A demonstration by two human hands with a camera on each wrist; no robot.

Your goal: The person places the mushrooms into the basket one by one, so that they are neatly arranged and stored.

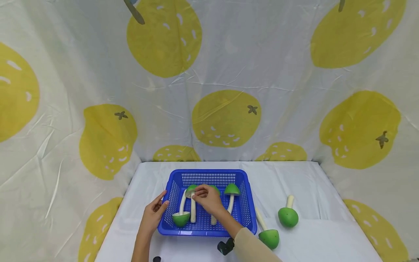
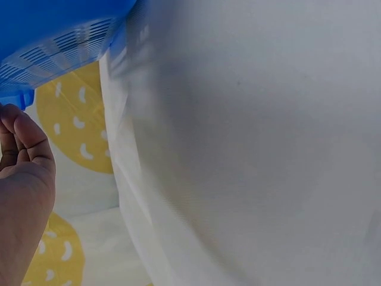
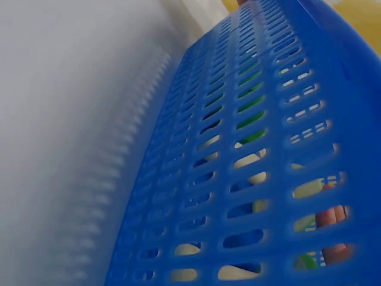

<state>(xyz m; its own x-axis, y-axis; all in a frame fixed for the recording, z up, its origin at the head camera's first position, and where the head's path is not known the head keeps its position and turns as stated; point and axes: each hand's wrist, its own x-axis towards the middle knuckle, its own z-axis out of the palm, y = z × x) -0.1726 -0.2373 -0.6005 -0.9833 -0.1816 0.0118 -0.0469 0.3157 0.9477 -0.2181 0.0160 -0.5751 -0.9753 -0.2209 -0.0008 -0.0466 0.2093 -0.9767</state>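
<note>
- The left hand (image 1: 154, 214) rested at the rim of the blue basket (image 1: 183, 232), perhaps steadying it; I couldn't tell whether it gripped.
- Inside, the right hand (image 1: 211, 200) pinched a green-capped mushroom (image 1: 193, 213) near its cap, likely for control.
- The leftmost mushroom (image 1: 181, 219) lay reversed, maybe so caps wouldn't crowd.

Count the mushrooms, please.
6. In the blue basket: leftmost mushroom, second mushroom, third mushroom partly behind the right hand, fourth mushroom. Right of it: nearer mushroom, farther mushroom. Others may be hidden.

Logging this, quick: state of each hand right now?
Left hand: holding the blue basket's rim.
Right hand: at a green-capped mushroom; grip can't be told.
</note>
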